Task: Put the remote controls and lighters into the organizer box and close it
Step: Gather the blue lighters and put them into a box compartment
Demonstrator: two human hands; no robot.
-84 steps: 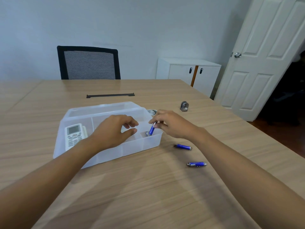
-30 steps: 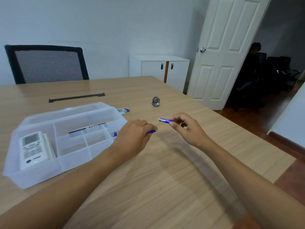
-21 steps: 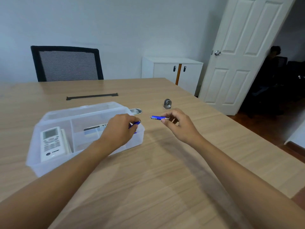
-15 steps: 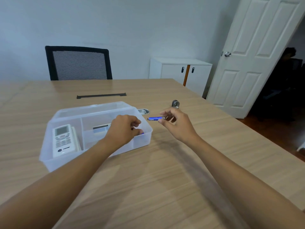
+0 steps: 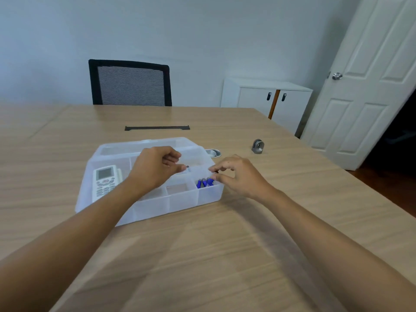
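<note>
A clear plastic organizer box (image 5: 155, 206) sits open on the wooden table (image 5: 225, 255), a little left of the frame's centre; a white remote control (image 5: 105, 180) lies face up in its long left compartment, and the blue lighters (image 5: 204, 182) stand bunched in the small compartment at the box's near right corner. The left hand (image 5: 155, 168) hovers over the middle of the box, fingers curled loosely in, holding nothing I can make out; the right hand (image 5: 238, 175) hangs at the box's right edge just above the lighters, thumb and forefinger close together with nothing visibly between them. To the right of centre, farther back on the table, stands a small grey metal piece (image 5: 257, 146); a black mesh chair (image 5: 129, 83) is at the far side, upper left of centre.
</note>
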